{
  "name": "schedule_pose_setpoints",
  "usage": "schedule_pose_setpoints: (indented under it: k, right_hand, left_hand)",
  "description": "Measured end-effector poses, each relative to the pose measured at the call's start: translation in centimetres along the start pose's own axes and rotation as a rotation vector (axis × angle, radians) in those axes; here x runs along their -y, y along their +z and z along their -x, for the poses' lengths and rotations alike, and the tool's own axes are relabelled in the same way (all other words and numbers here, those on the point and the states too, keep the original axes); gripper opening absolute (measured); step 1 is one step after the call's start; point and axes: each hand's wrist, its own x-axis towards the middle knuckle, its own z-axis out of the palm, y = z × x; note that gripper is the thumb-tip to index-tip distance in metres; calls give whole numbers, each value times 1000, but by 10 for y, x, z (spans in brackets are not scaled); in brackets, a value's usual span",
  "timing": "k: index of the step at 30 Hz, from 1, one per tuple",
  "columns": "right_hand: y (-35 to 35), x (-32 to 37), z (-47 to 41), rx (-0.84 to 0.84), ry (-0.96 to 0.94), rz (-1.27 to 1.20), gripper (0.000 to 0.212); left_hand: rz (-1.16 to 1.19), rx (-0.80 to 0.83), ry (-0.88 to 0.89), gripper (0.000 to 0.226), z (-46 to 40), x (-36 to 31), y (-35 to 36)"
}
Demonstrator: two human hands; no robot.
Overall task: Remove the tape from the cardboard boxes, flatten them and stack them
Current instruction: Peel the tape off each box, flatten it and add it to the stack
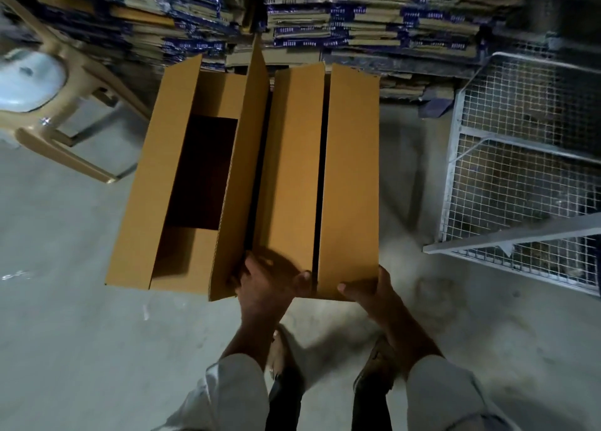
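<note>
A long brown cardboard box (289, 177) is held above the floor in front of me, its flaps standing open and its dark inside showing on the left. My left hand (266, 284) grips the near end of a middle flap, fingers curled over its edge. My right hand (377, 294) holds the near end of the right flap, thumb on top. No tape shows on the visible faces.
Tall stacks of flattened cartons (325, 17) with blue tape line the back. A tan plastic chair (58, 112) stands at the left. A wire-mesh metal cage (520, 157) sits at the right. My feet (328, 365) stand on the grey concrete floor (81, 300) below the box.
</note>
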Motion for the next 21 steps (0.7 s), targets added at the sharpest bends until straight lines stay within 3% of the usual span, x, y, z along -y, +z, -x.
schedule_pose_setpoints:
  k: [5,9,13,18,21]
  right_hand:
    - [-10,5,11,-53,-4,-277,92]
    - [-20,15,22,-138,-53,-357,98]
    - [-29,27,34,-227,-97,-296,92]
    - [-57,46,62,-322,-195,-145,106]
    - [-87,67,90,-324,-268,-223,112]
  left_hand:
    - [-70,-37,38,142,7,-13,-3]
    - [38,-9,43,142,14,-23,-18]
    - [110,-82,122,131,22,-29,-30]
    - [287,-94,194,124,53,-45,-43]
    - [309,-145,239,127,82,-72,-57]
